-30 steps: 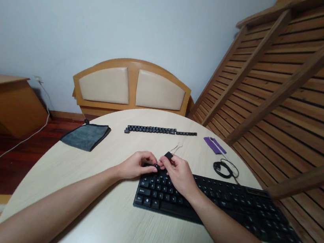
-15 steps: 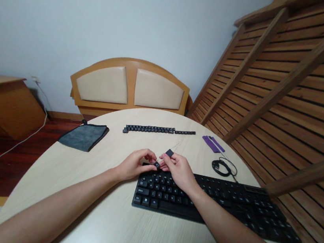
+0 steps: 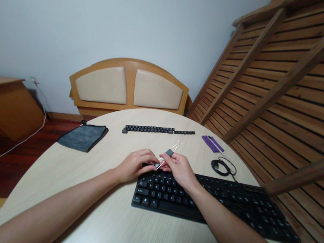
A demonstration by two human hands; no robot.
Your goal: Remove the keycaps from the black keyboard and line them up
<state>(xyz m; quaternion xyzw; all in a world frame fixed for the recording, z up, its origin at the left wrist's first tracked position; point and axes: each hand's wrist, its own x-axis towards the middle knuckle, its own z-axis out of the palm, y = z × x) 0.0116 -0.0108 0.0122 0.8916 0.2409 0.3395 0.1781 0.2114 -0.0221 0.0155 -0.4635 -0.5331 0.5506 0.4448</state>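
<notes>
My right hand [image 3: 179, 171] pinches a wire keycap puller [image 3: 170, 152], its dark middle piece between thumb and fingers. Pale wire ends stick out beyond it, up to the right and down to the left. Between the thumb and fingers of my left hand [image 3: 136, 165] is a small black keycap [image 3: 156, 165], partly covered by the fingertips. The puller's lower wires reach this keycap; whether they hook it I cannot tell. Both hands are over the upper left part of a black keyboard [image 3: 174, 207]. My right hand and forearm hide some of its keys.
Loose keycaps [image 3: 149, 129] lie in rows across the table's [image 3: 102, 213] far side. A folded grey cloth [image 3: 84, 137] is at left. At right are a purple strip-like item [image 3: 211, 144] and a coiled black cable [image 3: 221, 167]. Wooden slats [image 3: 288, 90] lean beyond the right edge.
The puller has turned slightly in my right hand, and its wires now show brighter. My left fingers have come down closer around the keycap.
</notes>
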